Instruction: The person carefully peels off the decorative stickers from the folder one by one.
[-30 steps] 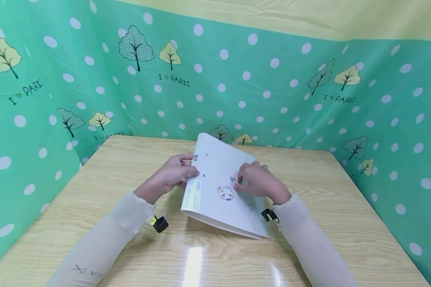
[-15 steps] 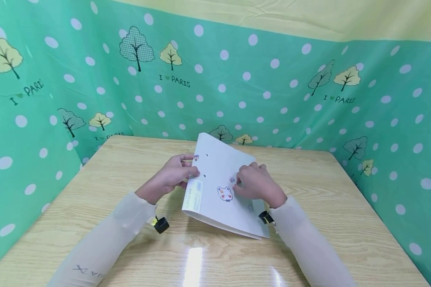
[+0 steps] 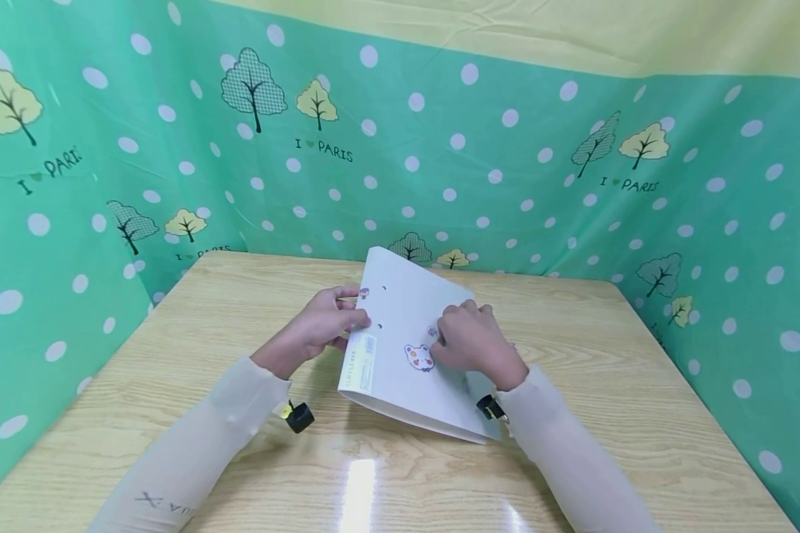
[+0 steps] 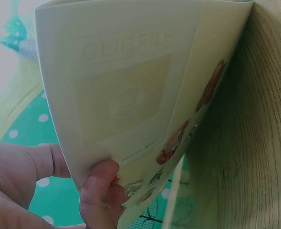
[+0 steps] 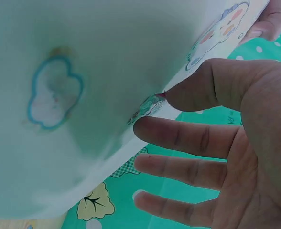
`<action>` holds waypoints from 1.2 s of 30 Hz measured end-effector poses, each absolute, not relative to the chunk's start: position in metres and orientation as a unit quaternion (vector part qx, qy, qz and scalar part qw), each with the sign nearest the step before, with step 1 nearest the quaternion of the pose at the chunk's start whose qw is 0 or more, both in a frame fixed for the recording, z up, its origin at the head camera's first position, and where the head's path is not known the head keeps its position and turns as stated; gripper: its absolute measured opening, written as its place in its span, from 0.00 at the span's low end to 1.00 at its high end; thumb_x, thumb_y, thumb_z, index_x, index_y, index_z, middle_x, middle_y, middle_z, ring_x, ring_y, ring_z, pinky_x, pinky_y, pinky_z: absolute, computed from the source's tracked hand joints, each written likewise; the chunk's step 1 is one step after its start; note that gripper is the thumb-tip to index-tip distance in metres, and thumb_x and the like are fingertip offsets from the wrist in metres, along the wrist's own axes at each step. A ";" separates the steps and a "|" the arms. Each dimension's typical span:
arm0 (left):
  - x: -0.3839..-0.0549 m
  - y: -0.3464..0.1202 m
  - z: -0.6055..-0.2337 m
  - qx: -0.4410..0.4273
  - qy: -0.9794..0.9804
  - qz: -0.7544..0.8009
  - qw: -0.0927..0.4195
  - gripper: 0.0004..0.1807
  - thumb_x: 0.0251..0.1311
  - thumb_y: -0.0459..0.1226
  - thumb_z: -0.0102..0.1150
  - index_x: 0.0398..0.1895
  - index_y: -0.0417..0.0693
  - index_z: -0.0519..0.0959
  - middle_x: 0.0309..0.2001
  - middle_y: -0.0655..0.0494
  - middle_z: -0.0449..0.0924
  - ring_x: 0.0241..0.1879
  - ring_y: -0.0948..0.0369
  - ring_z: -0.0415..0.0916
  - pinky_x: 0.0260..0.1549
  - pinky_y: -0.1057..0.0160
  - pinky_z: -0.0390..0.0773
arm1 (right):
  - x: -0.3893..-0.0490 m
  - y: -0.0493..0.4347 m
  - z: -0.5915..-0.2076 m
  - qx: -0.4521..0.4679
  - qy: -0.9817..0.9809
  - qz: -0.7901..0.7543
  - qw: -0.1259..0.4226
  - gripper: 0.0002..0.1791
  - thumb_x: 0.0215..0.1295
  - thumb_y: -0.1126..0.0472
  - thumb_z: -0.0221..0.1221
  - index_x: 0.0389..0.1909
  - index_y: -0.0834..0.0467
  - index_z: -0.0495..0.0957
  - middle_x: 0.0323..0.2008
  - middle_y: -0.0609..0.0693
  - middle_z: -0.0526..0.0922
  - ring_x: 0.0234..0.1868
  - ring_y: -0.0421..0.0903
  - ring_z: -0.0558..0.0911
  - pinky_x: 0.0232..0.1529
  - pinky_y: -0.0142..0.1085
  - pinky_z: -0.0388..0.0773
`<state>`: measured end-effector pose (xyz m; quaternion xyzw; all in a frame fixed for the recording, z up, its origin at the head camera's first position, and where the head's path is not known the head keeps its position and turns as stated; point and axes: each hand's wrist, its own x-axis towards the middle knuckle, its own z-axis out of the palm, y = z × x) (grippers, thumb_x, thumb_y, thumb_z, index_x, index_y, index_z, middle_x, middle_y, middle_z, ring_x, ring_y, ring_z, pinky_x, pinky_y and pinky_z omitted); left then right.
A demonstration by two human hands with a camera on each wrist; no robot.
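Observation:
A white clip file [image 3: 403, 303] stands tilted on the wooden table, its cover facing up. My left hand [image 3: 323, 322] grips its spine side; in the left wrist view the folder's spine face [image 4: 126, 100] shows the words CLIP FILE, with the fingers curled round its edge. My right hand [image 3: 470, 340] is at the middle of the cover. In the right wrist view its thumb touches a small sticker [image 5: 147, 107]. The forefinger tip lies beside that sticker, and the other fingers stretch out apart. A bear-face sticker [image 3: 418, 358] and a cloud-shaped sticker [image 5: 57, 93] are on the cover.
A green polka-dot curtain [image 3: 400, 148] with printed trees surrounds the wooden table [image 3: 607, 414] at the back and both sides. Small black devices hang at both wrists, such as the left wrist device [image 3: 300, 417].
My right hand has shifted slightly left on the cover, its wrist swinging inward. The left hand and the clip file have barely moved.

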<state>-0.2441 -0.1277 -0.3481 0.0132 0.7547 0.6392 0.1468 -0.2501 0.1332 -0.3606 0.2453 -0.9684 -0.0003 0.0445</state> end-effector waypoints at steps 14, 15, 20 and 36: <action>-0.244 -0.127 -0.350 0.014 0.751 0.643 0.151 0.39 0.61 0.28 0.59 0.77 0.43 0.60 0.57 0.41 0.77 0.38 0.52 0.85 0.30 0.56 0.87 | -0.246 0.128 -0.361 0.248 -0.966 -0.013 0.067 0.19 0.61 0.60 0.62 0.12 0.50 0.71 0.27 0.47 0.77 0.49 0.58 0.79 0.52 0.62 0.75; -0.244 -0.127 -0.350 0.014 0.751 0.643 0.151 0.39 0.61 0.28 0.59 0.77 0.43 0.60 0.57 0.41 0.77 0.38 0.52 0.85 0.30 0.56 0.87 | -0.245 0.128 -0.361 0.245 -0.967 -0.016 0.064 0.18 0.61 0.59 0.62 0.12 0.50 0.72 0.28 0.48 0.78 0.48 0.58 0.79 0.52 0.62 0.75; -0.244 -0.127 -0.350 0.013 0.751 0.642 0.152 0.39 0.61 0.27 0.59 0.77 0.43 0.60 0.57 0.41 0.77 0.38 0.53 0.85 0.29 0.57 0.87 | -0.247 0.127 -0.361 0.229 -0.972 -0.025 0.048 0.18 0.61 0.57 0.62 0.12 0.51 0.73 0.29 0.49 0.77 0.44 0.56 0.77 0.51 0.63 0.74; -0.244 -0.128 -0.350 0.007 0.755 0.637 0.154 0.39 0.62 0.28 0.60 0.77 0.43 0.59 0.56 0.40 0.75 0.38 0.53 0.84 0.27 0.60 0.85 | -0.252 0.136 -0.356 0.214 -0.976 0.039 0.015 0.16 0.56 0.60 0.63 0.10 0.51 0.75 0.34 0.50 0.74 0.40 0.55 0.70 0.44 0.57 0.71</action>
